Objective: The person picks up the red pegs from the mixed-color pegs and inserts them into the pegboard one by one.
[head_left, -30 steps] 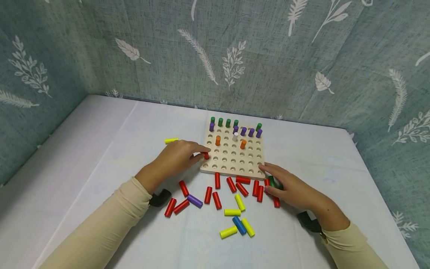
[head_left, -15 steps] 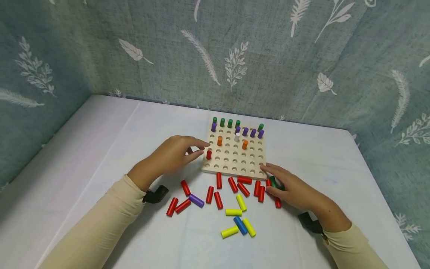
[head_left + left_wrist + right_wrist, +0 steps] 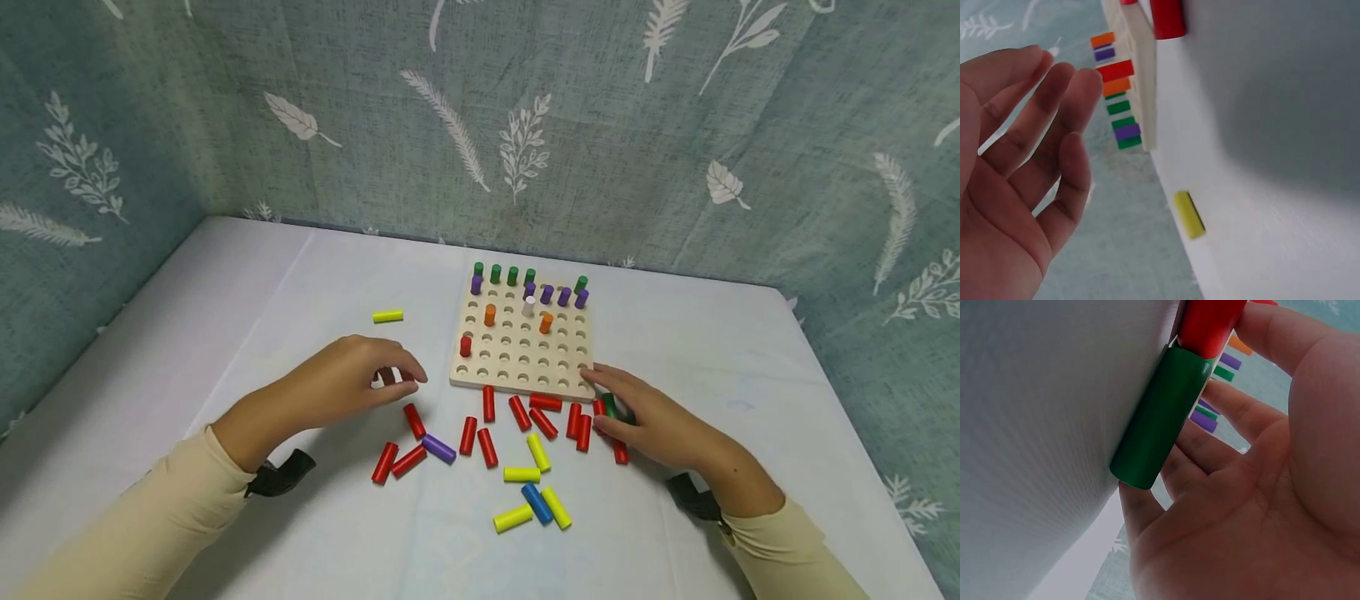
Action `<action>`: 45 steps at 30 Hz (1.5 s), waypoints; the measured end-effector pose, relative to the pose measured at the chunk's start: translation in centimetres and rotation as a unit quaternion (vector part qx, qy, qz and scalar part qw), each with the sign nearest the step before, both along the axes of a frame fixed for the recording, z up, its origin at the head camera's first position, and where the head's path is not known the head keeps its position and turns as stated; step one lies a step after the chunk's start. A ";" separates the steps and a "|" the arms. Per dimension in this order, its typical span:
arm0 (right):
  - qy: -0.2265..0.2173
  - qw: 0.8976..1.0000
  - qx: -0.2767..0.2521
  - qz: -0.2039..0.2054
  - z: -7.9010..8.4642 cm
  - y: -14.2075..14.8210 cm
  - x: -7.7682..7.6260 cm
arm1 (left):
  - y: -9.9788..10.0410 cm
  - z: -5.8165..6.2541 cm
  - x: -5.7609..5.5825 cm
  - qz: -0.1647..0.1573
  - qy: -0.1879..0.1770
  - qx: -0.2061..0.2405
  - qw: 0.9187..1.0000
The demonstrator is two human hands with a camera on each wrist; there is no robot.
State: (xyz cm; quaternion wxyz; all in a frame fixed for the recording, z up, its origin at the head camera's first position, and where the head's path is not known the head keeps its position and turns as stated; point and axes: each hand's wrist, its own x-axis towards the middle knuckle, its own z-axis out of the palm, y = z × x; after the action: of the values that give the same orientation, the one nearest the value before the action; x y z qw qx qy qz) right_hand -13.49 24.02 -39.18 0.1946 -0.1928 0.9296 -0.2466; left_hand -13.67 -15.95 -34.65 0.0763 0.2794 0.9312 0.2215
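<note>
A pale wooden pegboard (image 3: 517, 388) lies on the table, with green, purple, orange and white pegs standing in its far half. One red peg (image 3: 466, 347) stands in a hole near its left edge. My left hand (image 3: 348, 379) hovers left of the board with fingers loosely bent and nothing between them, above a loose red peg (image 3: 414, 421). My right hand (image 3: 652, 421) touches the board's near right corner with its fingertips. Beneath its palm lies a green peg (image 3: 1160, 419), beside another red peg (image 3: 1210, 325) close to the thumb.
Several red pegs lie scattered along the board's near side, with a purple peg (image 3: 438, 449) among those on the left. Closer to me, several yellow pegs surround a blue peg (image 3: 536, 503). A single yellow peg (image 3: 387, 317) lies left of the board. Patterned fabric (image 3: 480, 125) hangs behind the table.
My left hand has let go of the red peg, which stands in the board's left column, and drawn back left and toward me. My right hand has stayed at the board's corner.
</note>
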 end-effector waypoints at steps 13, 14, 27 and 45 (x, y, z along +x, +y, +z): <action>0.004 1.000 -0.003 -0.001 -0.1 0.1 0.1 | -1.9 -0.6 2.6 -0.048 -0.075 -0.021 0.996; 0.004 1.000 -0.003 -0.001 0.0 0.0 0.1 | -1.9 -0.7 2.7 -0.050 -0.082 -0.020 0.995; 0.003 1.000 0.000 -0.004 -0.2 0.0 0.0 | -1.3 -2.2 3.7 -0.033 -0.149 -0.026 0.988; 0.004 1.000 -0.001 -0.003 -0.1 0.0 0.0 | -1.7 -2.2 3.9 -0.024 -0.156 -0.037 0.987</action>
State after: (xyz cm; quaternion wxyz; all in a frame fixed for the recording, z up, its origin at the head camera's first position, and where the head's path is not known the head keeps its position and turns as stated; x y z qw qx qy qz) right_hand -13.51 24.00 -39.26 0.1897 -0.1916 0.9307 -0.2470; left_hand -9.80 -17.65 -36.84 0.2361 0.2609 0.9083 0.2262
